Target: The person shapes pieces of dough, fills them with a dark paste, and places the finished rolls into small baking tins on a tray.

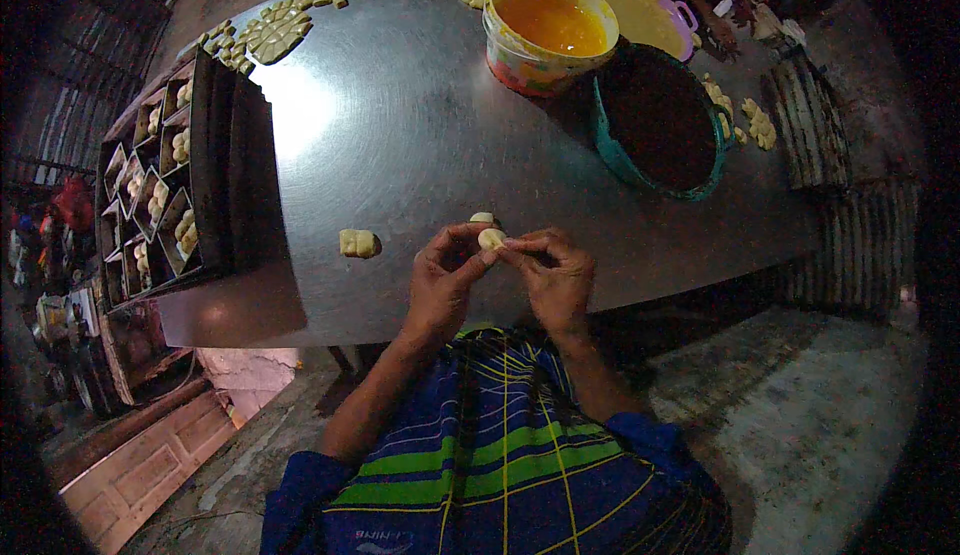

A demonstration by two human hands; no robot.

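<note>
Near the front of the steel table, my left hand (446,273) and my right hand (545,273) meet around a small pale round dough piece (491,239), both pinching it with thumbs and fingers. Just behind my fingers another dough piece (482,217) rests on the metal. A short block of dough (358,243) lies on the table to the left of my left hand.
Left: metal molds (160,195) holding dough. Back: cut dough (280,30), a bucket of orange liquid (548,23), a teal tub of dark contents (657,120), a purple basin (650,10). Another person's hand (722,30) is at back right. Corrugated sheets (830,250) stand at right.
</note>
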